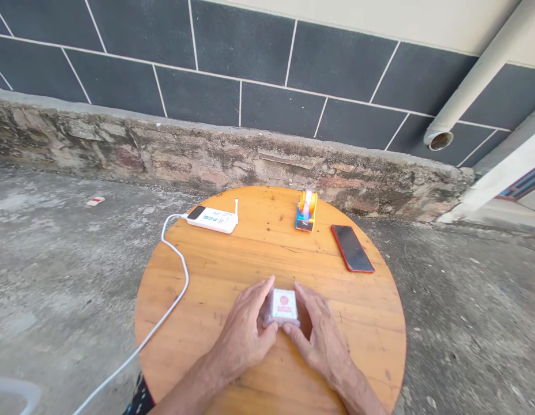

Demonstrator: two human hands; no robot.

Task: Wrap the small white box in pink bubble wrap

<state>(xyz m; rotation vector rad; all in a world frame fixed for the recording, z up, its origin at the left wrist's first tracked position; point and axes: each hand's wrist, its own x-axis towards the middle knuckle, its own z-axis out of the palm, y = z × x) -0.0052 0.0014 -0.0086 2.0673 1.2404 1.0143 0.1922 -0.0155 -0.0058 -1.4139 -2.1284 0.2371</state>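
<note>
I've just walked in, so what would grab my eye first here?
Probably the left hand and right hand, curved around a small white box on the round table. Next, the bright yellow-and-blue tape dispenser near the table's far edge, with a red-edged phone nearer, to its right.

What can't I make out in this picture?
All in the head view:
- Small box: print too small and blurred to read; underside hidden by the box itself.
- Left hand and right hand: palms hidden by their own backs.
- White cable: far end cut off by the bottom edge.
- White curved thing: cut off at lower left, unidentifiable.
</note>
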